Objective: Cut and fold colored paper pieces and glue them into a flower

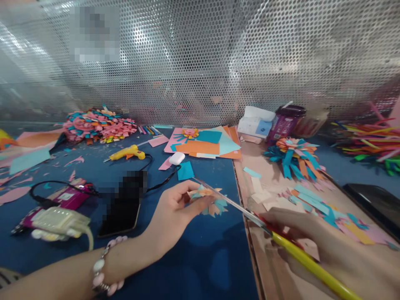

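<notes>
Between the thumb and fingers of my left hand (184,204) is a small layered paper flower (218,206) with pale orange and light blue petals. My right hand (315,237) is closed around a long thin rod with a yellow handle (300,254); its exact kind is unclear. The slim, shiny shaft reaches across to the paper flower, and its far end lies just beyond the petals. Something red shows by the right fingers, partly hidden. Just past my left hand, a blue paper square (186,171) lies beside a white earbud case (177,158).
A yellow glue gun (128,153) lies left of centre, with a phone (125,208) and cables nearer. Piled paper flowers (96,127) stand back left. Right are paper strips on cardboard (259,250), a blue-orange paper bunch (293,158), a purple cup (284,125) and a dark device (375,208).
</notes>
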